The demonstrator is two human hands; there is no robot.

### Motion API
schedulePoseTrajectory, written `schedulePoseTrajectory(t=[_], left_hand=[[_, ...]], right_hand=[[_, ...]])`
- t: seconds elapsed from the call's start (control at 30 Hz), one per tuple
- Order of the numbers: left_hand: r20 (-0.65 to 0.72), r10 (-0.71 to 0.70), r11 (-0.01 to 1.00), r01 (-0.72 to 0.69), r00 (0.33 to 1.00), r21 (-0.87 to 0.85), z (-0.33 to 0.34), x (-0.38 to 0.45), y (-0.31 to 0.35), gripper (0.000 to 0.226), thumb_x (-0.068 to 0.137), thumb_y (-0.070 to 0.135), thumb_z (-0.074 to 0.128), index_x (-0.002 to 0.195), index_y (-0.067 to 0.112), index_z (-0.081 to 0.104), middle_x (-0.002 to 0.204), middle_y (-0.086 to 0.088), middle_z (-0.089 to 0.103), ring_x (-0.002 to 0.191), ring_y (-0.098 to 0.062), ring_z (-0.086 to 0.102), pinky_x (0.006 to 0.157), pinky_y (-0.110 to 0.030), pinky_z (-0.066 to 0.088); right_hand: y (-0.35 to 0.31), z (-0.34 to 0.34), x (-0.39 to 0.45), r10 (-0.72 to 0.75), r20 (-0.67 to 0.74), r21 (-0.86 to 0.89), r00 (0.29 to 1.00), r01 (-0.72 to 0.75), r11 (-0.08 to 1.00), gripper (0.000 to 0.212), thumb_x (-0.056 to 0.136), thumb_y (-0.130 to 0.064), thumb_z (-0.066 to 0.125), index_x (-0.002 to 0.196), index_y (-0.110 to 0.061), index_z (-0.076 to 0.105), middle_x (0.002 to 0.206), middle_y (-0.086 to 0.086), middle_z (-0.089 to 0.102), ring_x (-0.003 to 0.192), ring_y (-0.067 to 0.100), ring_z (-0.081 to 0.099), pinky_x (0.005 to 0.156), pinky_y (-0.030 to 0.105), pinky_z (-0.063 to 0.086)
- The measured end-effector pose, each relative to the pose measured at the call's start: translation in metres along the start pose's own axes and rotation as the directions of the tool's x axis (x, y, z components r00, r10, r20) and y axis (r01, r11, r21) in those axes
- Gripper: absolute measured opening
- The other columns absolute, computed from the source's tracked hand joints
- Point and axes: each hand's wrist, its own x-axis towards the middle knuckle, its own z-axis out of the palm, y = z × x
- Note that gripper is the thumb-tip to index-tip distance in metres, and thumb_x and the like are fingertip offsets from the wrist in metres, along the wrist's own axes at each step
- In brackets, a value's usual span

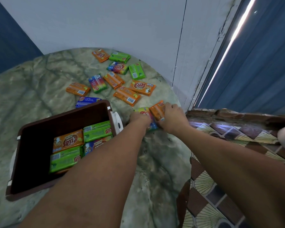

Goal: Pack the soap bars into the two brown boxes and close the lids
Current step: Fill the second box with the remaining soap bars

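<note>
A brown box [39,125] stands open at the lower left and holds several wrapped soap bars [67,142]. More loose bars [127,95] lie scattered across the far part of the marble-patterned table [39,83]. At the table's right edge my right hand [173,118] grips an orange soap bar [157,109]. Beside it my left hand [139,118] rests on a multicoloured soap bar [144,111], its fingers curled over it. Only one brown box is in view.
A white lid part [117,121] sticks out behind the box's right wall. A blue soap bar [87,101] lies just behind the box. A patterned cloth [220,140] covers the surface at the right. A wall and a blue shutter [253,63] stand close behind.
</note>
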Motion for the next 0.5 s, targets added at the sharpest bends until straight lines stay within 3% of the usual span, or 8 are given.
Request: schedulePoseTrajectory(t=[0.13,0.2,0.37,0.5], left_hand=[[0.043,0.023,0.996,-0.020,0.999,-0.084,-0.007,-0.012,0.007,0.058,0.067,0.019,0.067,0.123,0.015,0.052,0.114,-0.012,0.062,0.099,-0.030,0.061,0.084,-0.042,0.059],[0.007,0.074,0.988,-0.072,0.997,-0.136,-0.021,-0.037,0.011,0.052,0.074,0.021,0.058,0.125,0.016,0.047,0.113,-0.013,0.060,0.101,-0.032,0.061,0.089,-0.046,0.057],[-0.026,0.171,0.964,-0.173,0.985,-0.201,-0.039,-0.054,0.019,0.042,0.088,0.009,0.055,0.126,0.011,0.036,0.111,-0.009,0.057,0.096,-0.029,0.058,0.081,-0.039,0.053],[-0.059,0.243,0.947,-0.250,0.968,-0.200,-0.050,-0.069,0.031,0.044,0.092,0.007,0.048,0.131,0.012,0.027,0.105,-0.003,0.052,0.089,-0.024,0.052,0.080,-0.036,0.044]], right_hand=[[-0.004,0.001,0.000,0.068,0.057,0.021,0.996,-0.070,0.997,0.068,0.087,-0.050,0.068,0.134,-0.007,0.044,0.126,0.018,0.045,0.116,0.038,0.046,0.096,0.042,0.040],[-0.007,-0.001,0.000,0.125,0.102,0.066,0.987,-0.132,0.989,0.070,0.082,-0.047,0.075,0.134,-0.009,0.045,0.130,0.017,0.043,0.121,0.038,0.044,0.097,0.040,0.039],[-0.013,-0.003,-0.004,0.223,0.097,0.239,0.970,-0.240,0.941,0.081,0.078,-0.047,0.081,0.138,-0.010,0.042,0.136,0.016,0.038,0.129,0.037,0.039,0.104,0.039,0.036],[-0.028,-0.009,-0.001,0.218,0.028,0.375,0.976,-0.212,0.903,0.089,0.073,-0.046,0.087,0.139,-0.010,0.038,0.134,0.014,0.034,0.124,0.037,0.045,0.105,0.045,0.043]])
